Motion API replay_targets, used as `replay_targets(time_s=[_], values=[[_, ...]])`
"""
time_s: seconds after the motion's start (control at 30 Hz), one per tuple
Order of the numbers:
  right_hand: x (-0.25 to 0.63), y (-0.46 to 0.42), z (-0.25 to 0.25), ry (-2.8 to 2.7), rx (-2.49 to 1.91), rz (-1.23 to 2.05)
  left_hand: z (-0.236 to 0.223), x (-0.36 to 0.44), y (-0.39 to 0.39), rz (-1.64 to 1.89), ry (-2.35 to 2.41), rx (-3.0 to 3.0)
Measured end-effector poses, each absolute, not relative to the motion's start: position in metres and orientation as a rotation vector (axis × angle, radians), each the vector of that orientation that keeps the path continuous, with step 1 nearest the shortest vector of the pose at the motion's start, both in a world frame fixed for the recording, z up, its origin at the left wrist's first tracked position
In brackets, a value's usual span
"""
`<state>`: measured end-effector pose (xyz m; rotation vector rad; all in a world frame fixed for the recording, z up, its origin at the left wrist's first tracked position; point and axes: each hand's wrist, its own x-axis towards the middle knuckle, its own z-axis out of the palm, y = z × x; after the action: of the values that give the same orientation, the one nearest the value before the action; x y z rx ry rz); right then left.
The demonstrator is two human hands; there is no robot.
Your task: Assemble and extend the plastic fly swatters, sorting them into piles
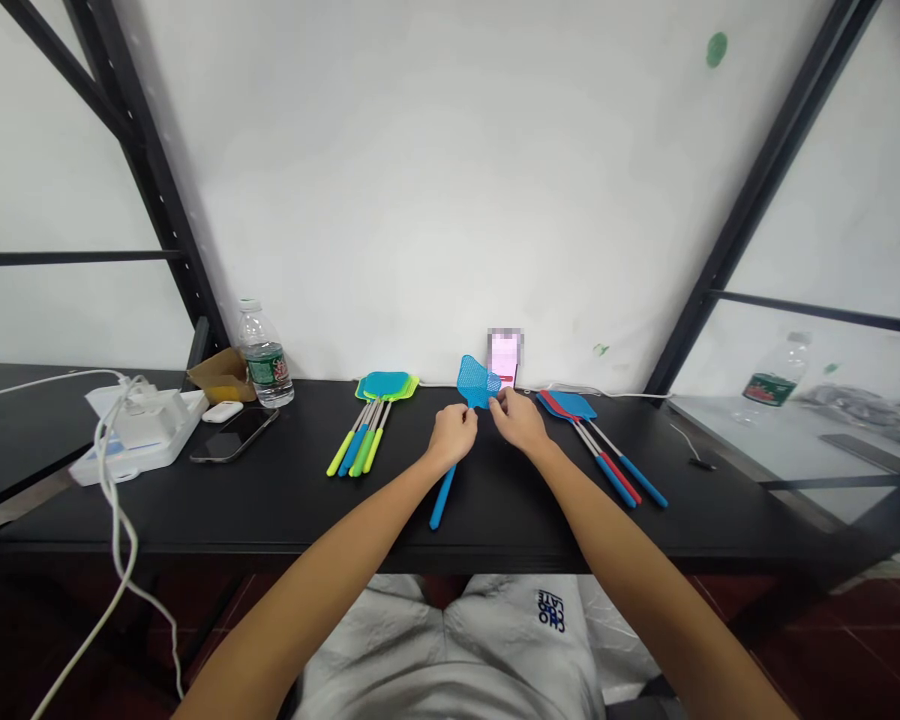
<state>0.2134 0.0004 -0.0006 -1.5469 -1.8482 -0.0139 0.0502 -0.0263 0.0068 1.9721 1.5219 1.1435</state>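
Note:
My left hand [451,437] pinches the neck of a blue plastic fly swatter [478,382], whose mesh head stands up above my fingers. Its blue handle runs down toward me across the black tabletop [285,510]. My right hand [520,420] grips the lower edge of the same mesh head with its fingertips. Left of my hands lies a bundle of green and blue fly swatters [386,386] with yellow-green and blue handles. To the right lies a group of blue swatters [566,405] with red and blue handles. Neither hand touches these.
A smartphone [505,358] with a blurred screen stands against the white wall. Further left are a water bottle [265,358], a dark phone [234,436], a white earbud case [222,411], and a white power strip [139,435] with tangled cable. Black shelf uprights [750,200] flank the table.

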Motion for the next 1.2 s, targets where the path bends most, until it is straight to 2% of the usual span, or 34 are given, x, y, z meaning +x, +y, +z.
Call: replay_targets(time_s=[0.63, 1.2], values=[[0.212, 0.001, -0.001, -1.990, -1.673, 0.007, 0.008, 0.057, -0.038, 0.986, 1.370, 1.897], [0.222, 0.012, -0.009, -1.780, -1.764, 0.149, 0.003, 0.058, -0.035, 0.970, 1.253, 2.010]])
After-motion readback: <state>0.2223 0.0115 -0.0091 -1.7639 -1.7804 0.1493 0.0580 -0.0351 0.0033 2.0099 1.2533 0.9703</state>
